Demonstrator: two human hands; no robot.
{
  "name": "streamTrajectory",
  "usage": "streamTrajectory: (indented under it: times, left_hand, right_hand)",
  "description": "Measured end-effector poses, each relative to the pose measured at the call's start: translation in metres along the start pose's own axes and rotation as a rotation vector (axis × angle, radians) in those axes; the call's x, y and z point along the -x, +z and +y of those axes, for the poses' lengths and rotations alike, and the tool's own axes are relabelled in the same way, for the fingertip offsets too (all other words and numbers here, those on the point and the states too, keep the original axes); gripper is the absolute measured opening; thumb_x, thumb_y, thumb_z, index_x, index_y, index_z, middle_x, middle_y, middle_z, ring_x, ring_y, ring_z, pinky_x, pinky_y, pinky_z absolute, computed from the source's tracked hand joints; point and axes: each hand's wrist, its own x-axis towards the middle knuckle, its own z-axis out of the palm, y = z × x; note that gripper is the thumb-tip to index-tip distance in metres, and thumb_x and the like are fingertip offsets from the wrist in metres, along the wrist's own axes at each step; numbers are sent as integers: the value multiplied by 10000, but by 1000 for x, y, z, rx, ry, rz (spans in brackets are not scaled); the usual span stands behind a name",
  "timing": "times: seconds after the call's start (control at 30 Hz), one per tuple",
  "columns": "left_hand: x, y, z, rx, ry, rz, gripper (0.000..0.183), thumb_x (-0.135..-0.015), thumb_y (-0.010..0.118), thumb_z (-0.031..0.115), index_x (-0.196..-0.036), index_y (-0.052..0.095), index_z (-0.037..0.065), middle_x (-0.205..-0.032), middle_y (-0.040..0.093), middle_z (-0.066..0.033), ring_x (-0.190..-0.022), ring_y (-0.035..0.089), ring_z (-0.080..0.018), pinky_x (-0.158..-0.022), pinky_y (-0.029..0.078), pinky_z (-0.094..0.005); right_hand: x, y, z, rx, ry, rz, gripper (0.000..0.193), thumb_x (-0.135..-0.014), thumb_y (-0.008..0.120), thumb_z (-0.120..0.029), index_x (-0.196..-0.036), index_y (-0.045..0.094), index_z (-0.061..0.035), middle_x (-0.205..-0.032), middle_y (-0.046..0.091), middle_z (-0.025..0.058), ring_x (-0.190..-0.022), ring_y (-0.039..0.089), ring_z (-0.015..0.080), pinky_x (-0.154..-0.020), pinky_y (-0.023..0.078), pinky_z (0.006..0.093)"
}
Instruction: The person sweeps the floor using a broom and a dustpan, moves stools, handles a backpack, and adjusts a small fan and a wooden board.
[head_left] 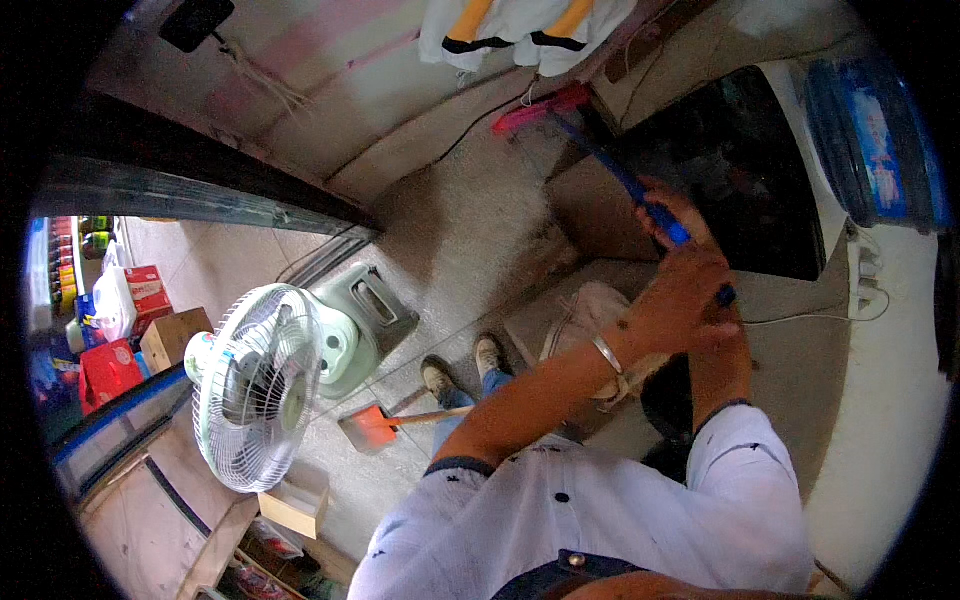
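The right grip [672, 212] closes round one broom [603, 158], its pink head [540, 108] blurry ahead; the left grip [688, 292], fingers partly hidden, curls round the handle [668, 226] just below. One fan [258, 388] stands left of both.

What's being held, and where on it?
A broom, by its blue handle: left hand near the top end, right hand further toward the pink head.

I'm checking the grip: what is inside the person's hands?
A blue broom handle runs through the hands, showing beyond them; the stretches they wrap are covered.
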Motion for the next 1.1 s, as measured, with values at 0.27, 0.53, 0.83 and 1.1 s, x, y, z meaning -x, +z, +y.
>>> streamTrajectory:
  times: [0.27, 0.53, 0.83, 1.1]
  left_hand:
    - [314, -24, -173, -95, -1073, 336, 306, -789, 514, 99, -1088, 482, 39, -1094, 474, -135, -980, 486, -296, -822, 412, -382]
    - [450, 35, -213, -383, -1169, -1094, 496, -779, 517, 211, -1242, 381, 95, -1312, 343, -90, -1155, 399, -296, -862, 409, -386]
    - [472, 4, -169, -87, -1294, -752, 298, -692, 571, 328, -869, 583, 88, -842, 610, -156, -792, 583, -337, -693, 458, -426]
    - [423, -147, 6, -335, -1151, -183, 205, -600, 622, 152, -765, 556, 50, -760, 573, -171, -775, 549, -347, -680, 445, -414]
  right_hand:
    - [-31, 4, -11, 515, 83, -49, 538, -800, 503, -161, -1301, 309, -138, -849, 551, 60, -570, 481, 73, -467, 400, 172]
    - [-25, 26, 34, 641, 59, -12, 553, -776, 525, -160, -1291, 324, -139, -797, 533, 37, -534, 459, 46, -414, 379, 157]
    - [-29, 41, 40, 535, 72, -34, 512, -758, 551, -136, -1242, 383, -128, -780, 529, 35, -512, 463, 53, -407, 383, 168]
    - [16, 86, 58, 812, 279, -87, 677, -759, 545, -100, -1342, 208, -168, -690, 526, 52, -555, 501, 131, -449, 414, 261]
